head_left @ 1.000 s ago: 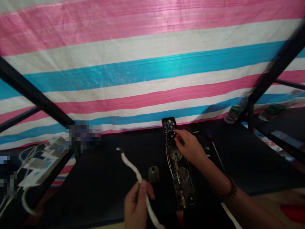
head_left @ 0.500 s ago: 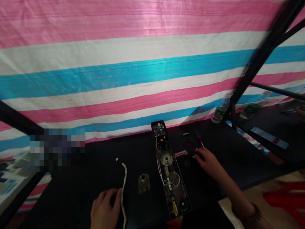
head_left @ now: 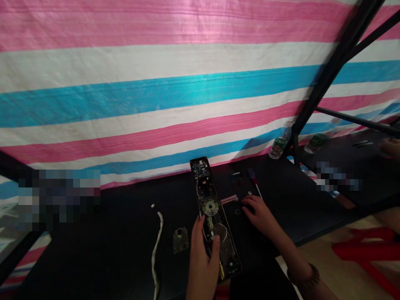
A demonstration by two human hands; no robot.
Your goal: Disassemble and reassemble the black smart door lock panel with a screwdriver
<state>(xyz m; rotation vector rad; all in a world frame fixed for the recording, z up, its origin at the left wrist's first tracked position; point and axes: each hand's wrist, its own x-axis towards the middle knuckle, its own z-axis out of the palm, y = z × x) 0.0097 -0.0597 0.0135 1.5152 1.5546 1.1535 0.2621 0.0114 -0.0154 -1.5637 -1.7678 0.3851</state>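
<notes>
A long black lock housing [head_left: 231, 246], opened to show a circuit board [head_left: 200, 168], a round metal part [head_left: 211, 207] and white wires, stands on the dark table. My left hand [head_left: 204, 258] reaches over its lower left side, thumb and fingers apart, hiding some of the inside. To the right of the housing, my right hand [head_left: 259, 212] rests low at the tabletop with fingers spread beside small parts; whether a tiny piece lies under the fingertips cannot be seen. Near it are a bundle of thin wires [head_left: 229, 199], a small ring [head_left: 250, 193] and a screwdriver [head_left: 254, 179].
A flat metal plate [head_left: 180, 241] and a white cord [head_left: 155, 254] lie left of the housing, with a small white piece [head_left: 152, 206]. A water bottle [head_left: 278, 146] stands at the back right by a black frame post [head_left: 312, 104]. Another person's hand [head_left: 390, 148] shows far right.
My left hand has left the white cord and moved right onto the housing. My right hand remains by the small parts, its fingers shifted slightly. The whole view has shifted a little.
</notes>
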